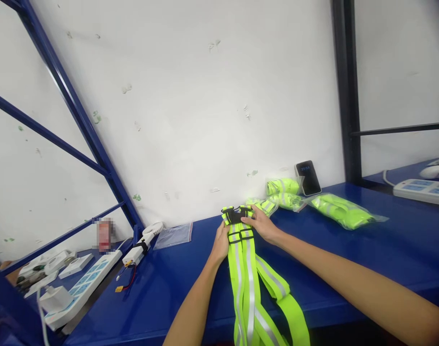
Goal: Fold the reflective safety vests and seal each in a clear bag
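I have both hands on a neon yellow reflective strap vest point(248, 274) laid on the blue table point(367, 259), its loose ends hanging over the near edge below my wrists. My left hand point(221, 242) closes on the left edge of the straps just under the black buckle point(235, 216), fingers curled around the webbing. My right hand point(260, 223) lies flatter on top, fingertips at the buckle end, thumb against the straps. Just beyond my right hand sit bagged folded vests point(284, 192) and, further right, another packed one point(344, 211); a dark phone point(307, 178) leans on the wall behind them. Well to my left lie an empty clear bag point(174, 235), a small white fan point(152, 229) and a power strip point(85, 283).
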`<state>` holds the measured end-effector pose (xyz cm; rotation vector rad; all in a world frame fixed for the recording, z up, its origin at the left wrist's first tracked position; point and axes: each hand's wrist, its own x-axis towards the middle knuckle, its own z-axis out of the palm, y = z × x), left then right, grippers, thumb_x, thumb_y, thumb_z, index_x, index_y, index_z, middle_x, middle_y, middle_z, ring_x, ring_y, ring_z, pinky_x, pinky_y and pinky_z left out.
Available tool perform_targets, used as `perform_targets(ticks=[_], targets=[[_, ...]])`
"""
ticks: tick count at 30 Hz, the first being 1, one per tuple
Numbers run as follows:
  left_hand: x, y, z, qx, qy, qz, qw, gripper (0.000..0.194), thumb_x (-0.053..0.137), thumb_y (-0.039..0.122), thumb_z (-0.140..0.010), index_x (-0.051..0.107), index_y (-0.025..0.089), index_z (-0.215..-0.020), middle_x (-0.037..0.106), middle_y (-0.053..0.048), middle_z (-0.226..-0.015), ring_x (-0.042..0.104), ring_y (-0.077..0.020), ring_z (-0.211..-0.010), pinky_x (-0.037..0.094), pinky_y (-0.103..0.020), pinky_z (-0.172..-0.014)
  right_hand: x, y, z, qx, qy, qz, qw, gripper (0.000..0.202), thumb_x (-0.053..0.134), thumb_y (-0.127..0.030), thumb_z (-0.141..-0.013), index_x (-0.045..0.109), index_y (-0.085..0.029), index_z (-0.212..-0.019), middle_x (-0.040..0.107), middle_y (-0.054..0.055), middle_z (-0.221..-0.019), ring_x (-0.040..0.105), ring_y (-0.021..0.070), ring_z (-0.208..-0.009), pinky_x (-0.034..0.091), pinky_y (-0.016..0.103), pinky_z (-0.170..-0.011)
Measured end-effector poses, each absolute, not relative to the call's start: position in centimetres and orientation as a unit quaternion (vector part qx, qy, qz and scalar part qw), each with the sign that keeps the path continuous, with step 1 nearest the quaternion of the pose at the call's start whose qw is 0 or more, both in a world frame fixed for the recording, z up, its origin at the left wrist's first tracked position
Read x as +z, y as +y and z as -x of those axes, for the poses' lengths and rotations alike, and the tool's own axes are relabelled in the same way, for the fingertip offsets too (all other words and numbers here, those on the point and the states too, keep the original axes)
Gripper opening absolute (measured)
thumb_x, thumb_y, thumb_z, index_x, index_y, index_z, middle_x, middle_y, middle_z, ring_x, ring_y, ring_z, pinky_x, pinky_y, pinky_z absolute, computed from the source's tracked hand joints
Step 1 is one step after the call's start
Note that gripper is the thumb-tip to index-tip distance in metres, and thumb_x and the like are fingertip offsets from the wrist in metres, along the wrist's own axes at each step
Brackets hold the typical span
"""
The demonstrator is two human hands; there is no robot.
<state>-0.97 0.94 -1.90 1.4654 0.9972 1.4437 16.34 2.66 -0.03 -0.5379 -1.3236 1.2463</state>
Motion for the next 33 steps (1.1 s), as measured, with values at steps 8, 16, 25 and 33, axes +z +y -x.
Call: perform_targets(ticks=[8,16,25,33], targets=[[-1.2,-0.1,-0.9,0.533,0.297,-0.516,0.601,0.052,0.059,0.05,-0.079,0.059,0.017,-0.119,0.067,-0.01,-0.113,0.061,-0.0277,-0.107,0.043,-0.04,-0.096,0.2,2.0,-16.6,0.328,-0.698,0.267,0.578,0.028,0.058,-0.024,-0.079,0.053,-0.023,-0.106,0.063,0.003,-0.098,0.06,0.0217,-0.092,0.048,0.036,-0.083],[-0.9,0.6,1.0,0.543,0.316,-0.448,0.636,0.048,0.069,0.047,-0.075,0.06,0.015,-0.11,0.069,-0.009,-0.097,0.066,-0.0238,-0.084,0.051,-0.04,-0.083,-0.5,3.1,-17.9,0.255,-0.791,0.235,0.504,0.033,0.049,-0.009,-0.075,0.065,-0.022,-0.102,0.057,0.008,-0.126,0.048,0.0264,-0.124,0.033,0.048,-0.105],[-1.2,1.0,2.2,0.576,0.271,-0.519,0.57,0.05,0.081,0.026,-0.064,0.06,0.015,-0.109,0.069,-0.01,-0.103,0.066,-0.0223,-0.09,0.049,-0.038,-0.086,-1.5,3.4,-17.3,0.466,-0.719,0.259,0.445,0.091,0.066,-0.022,-0.074,0.015,-0.024,-0.15,0.032,0.01,-0.151,0.034,0.0253,-0.138,0.028,0.047,-0.112],[-1.6,1.6,2.4,0.639,0.335,-0.476,0.504,0.035,0.075,0.013,-0.051,0.067,0.017,-0.085,0.068,-0.006,-0.103,0.065,-0.0207,-0.085,0.05,-0.033,-0.077,-0.5,1.5,-16.9,0.622,-0.642,0.236,0.38,0.067,0.071,-0.04,-0.076,0.043,-0.028,-0.136,0.065,0.007,-0.113,0.067,0.0254,-0.096,0.057,0.041,-0.077]])
